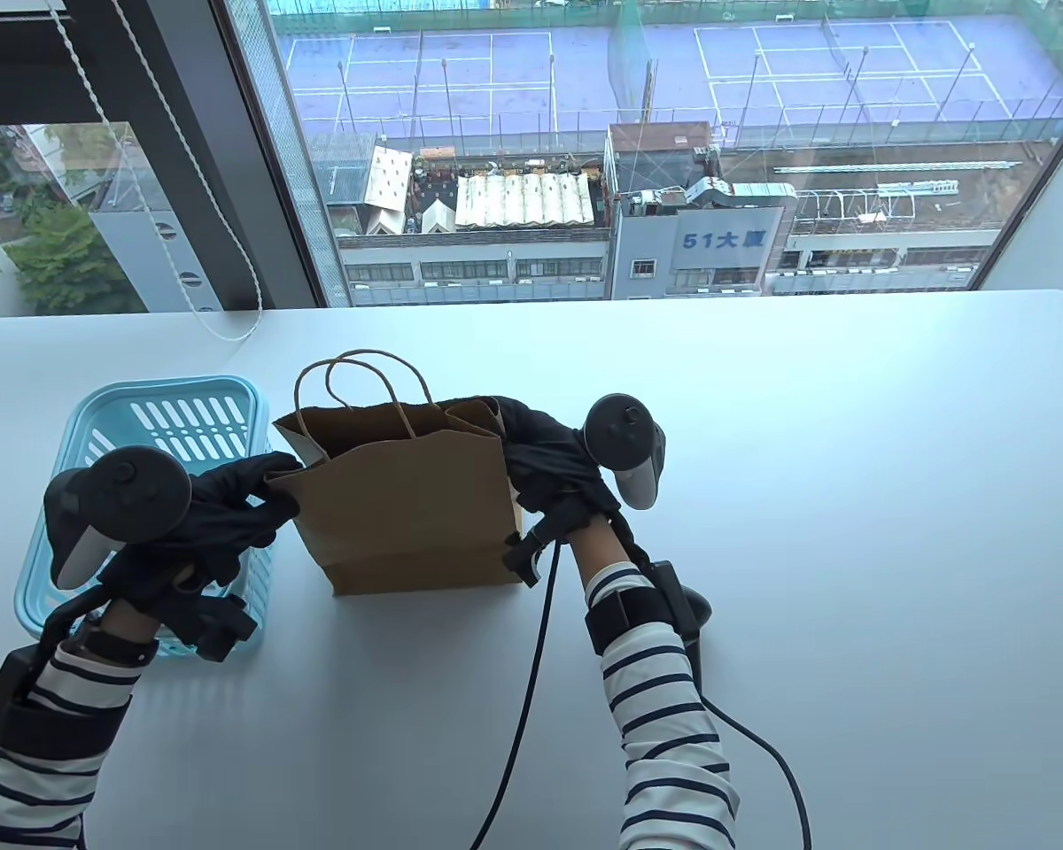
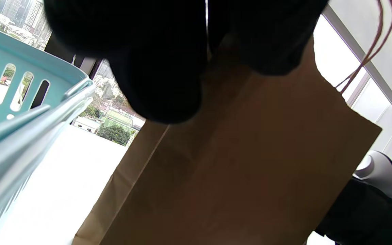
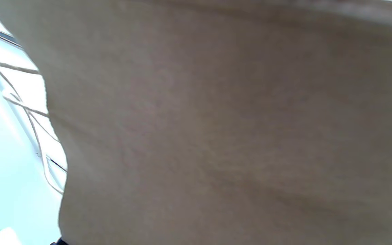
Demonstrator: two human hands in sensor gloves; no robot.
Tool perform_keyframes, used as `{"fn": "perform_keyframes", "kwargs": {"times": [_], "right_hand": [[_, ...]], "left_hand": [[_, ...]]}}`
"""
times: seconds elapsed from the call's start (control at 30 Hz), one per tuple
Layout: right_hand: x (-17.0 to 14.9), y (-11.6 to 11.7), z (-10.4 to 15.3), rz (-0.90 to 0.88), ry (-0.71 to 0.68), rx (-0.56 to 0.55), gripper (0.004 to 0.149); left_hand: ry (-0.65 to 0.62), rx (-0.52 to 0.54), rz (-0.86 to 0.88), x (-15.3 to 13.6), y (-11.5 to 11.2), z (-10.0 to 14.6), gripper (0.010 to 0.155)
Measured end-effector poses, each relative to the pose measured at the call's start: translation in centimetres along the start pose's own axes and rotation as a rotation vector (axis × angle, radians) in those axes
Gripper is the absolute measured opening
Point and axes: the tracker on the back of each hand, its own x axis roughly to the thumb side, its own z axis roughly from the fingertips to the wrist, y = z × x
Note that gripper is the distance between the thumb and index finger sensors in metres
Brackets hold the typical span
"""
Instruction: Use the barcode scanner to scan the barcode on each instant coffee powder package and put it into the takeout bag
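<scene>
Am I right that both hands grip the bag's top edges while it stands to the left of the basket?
Not quite. Both hands, left hand and right hand, do grip the bag at its top edges, but the table view shows it standing to the right of the basket, not the left.

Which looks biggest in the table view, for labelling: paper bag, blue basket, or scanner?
1. Paper bag
2. Blue basket, close to the bag and partly hidden by the left hand, so unsure
3. Scanner, mostly hidden
</scene>
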Motion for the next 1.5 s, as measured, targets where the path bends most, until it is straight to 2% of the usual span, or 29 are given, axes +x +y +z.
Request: {"fn": "perform_keyframes", "kwargs": {"times": [0.17, 0.4, 0.5, 0.6, 0.7, 0.73, 0.83, 0.93, 1.0, 1.07, 1.1, 1.17, 1.23, 1.27, 1.3, 1.33, 1.4, 1.43, 1.5], "right_hand": [[-1.0, 0.2, 0.3, -0.013, 0.039, 0.017, 0.053], [-1.2, -0.8, 1.4, 0.033, 0.069, 0.029, 0.058], [-0.7, -2.1, 2.5, 0.056, 0.081, 0.012, 0.059], [0.8, -3.7, 4.9, 0.138, 0.073, -0.036, 0.062], [3.7, -5.3, 9.3, 0.385, 0.057, -0.007, 0.06], [4.1, -5.4, 10.0, 0.438, 0.057, -0.002, 0.057], [6.0, -5.2, 14.0, 0.789, 0.151, 0.051, 0.046], [5.9, -3.9, 16.9, 1.098, 0.391, 0.197, 0.039], [4.4, -2.5, 18.5, 1.344, 0.637, 0.316, 0.047], [2.5, -1.8, 19.6, 1.466, 0.82, 0.43, 0.057], [2.0, -1.7, 19.9, 1.467, 0.851, 0.451, 0.061], [1.0, -2.0, 20.0, 1.467, 0.804, 0.386, 0.069], [-0.1, -2.5, 20.1, 1.312, 0.767, 0.324, 0.08], [-0.7, -3.0, 20.2, 1.156, 0.788, 0.262, 0.08], [-0.8, -3.4, 20.4, 1.081, 0.78, 0.203, 0.08], [-1.5, -4.3, 20.6, 0.949, 0.727, 0.093, 0.078], [-2.4, -5.1, 20.8, 0.716, 0.792, 0.066, 0.08], [-2.7, -5.4, 20.9, 0.575, 0.77, 0.07, 0.08], [-2.8, -5.4, 21.0, 0.352, 0.777, 0.025, 0.07]], "left_hand": [[-0.001, -0.027, -0.069, 0.2, 0.1, 0.2, 0.064], [-0.014, -0.014, -0.171, 0.6, 0.2, 1.9, 0.068], [-0.031, 0.03, -0.228, 1.2, 0.3, 3.3, 0.068], [-0.063, 0.136, -0.35, 2.3, -0.2, 5.6, 0.062], [-0.189, 0.239, -0.491, 3.6, -2.6, 8.9, 0.047], [-0.214, 0.246, -0.516, 3.8, -3.3, 9.5, 0.044], [-0.333, 0.224, -0.626, 4.4, -7.0, 11.5, 0.038], [-0.42, 0.178, -0.687, 4.4, -10.4, 12.4, 0.036], [-0.444, 0.111, -0.727, 4.2, -12.0, 12.4, 0.036], [-0.45, 0.076, -0.727, 3.8, -12.9, 12.4, 0.036], [-0.451, 0.045, -0.713, 3.5, -13.3, 12.3, 0.036], [-0.447, -0.003, -0.692, 3.1, -13.8, 12.2, 0.036], [-0.44, -0.03, -0.687, 2.9, -14.1, 12.0, 0.036], [-0.438, -0.037, -0.682, 2.8, -14.2, 12.0, 0.036], [-0.439, -0.039, -0.68, 2.8, -14.2, 12.0, 0.036], [-0.44, -0.039, -0.678, 2.8, -14.2, 12.0, 0.036], [-0.445, -0.038, -0.675, 2.8, -14.1, 12.0, 0.036], [-0.447, -0.038, -0.672, 2.8, -14.1, 12.1, 0.036], [-0.451, -0.04, -0.667, 2.7, -14.1, 12.1, 0.036]]}}
